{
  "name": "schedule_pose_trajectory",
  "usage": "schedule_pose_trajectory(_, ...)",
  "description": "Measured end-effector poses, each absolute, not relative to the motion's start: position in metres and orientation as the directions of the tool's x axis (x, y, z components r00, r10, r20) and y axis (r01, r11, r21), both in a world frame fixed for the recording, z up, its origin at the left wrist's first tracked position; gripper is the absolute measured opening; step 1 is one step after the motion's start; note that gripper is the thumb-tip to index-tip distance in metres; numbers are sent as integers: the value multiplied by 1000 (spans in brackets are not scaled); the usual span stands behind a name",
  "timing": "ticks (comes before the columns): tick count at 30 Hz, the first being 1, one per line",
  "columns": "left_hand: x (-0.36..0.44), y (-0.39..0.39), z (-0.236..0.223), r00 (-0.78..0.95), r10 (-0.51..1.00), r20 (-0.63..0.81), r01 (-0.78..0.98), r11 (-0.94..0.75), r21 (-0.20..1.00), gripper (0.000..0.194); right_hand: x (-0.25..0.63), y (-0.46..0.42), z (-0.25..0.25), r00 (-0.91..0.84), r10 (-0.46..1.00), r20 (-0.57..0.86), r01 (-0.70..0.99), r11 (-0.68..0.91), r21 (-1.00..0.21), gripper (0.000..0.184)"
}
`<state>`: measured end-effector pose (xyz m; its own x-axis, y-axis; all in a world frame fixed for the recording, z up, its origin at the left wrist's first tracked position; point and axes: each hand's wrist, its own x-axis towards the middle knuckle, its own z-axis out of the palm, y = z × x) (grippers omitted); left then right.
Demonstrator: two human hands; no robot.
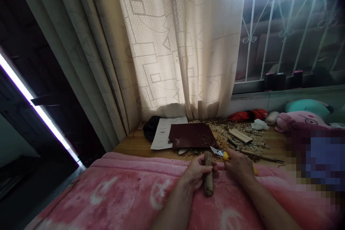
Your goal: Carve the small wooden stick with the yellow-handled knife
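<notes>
My left hand [196,172] is closed around a short, thick wooden stick [208,183], held nearly upright over the pink blanket [129,190]. Its bark looks brownish and rough. To the right of the stick, my right hand [239,165] grips a utility knife [225,155] with a yellow handle. The knife's pale blade points up and left, apart from the stick. Beyond both hands lies a dark maroon board [192,135] with small shavings scattered on its right part.
White printed paper [161,134] lies partly beneath the board, beside a black bag [151,128]. Wood shavings [225,126] cover the wooden tabletop around a pale wood block [240,136] and a thin stick [262,157]. Plush toys [304,116] sit at right, below the barred window.
</notes>
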<state>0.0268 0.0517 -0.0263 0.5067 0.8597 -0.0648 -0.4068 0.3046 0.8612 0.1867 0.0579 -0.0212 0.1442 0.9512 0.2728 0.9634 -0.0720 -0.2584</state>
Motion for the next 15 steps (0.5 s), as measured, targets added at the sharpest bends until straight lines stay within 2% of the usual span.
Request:
schedule_pose_trajectory(8,28,54,-23,468,872,-141,-383,344,857,29,186,58,-21,130,952,276,964,-57,-259,14)
schedule_pose_trajectory(15,30,56,-26,437,882,-176,-427,376,822,32,188,59,-25,116,947,299,953,-21,-302,16)
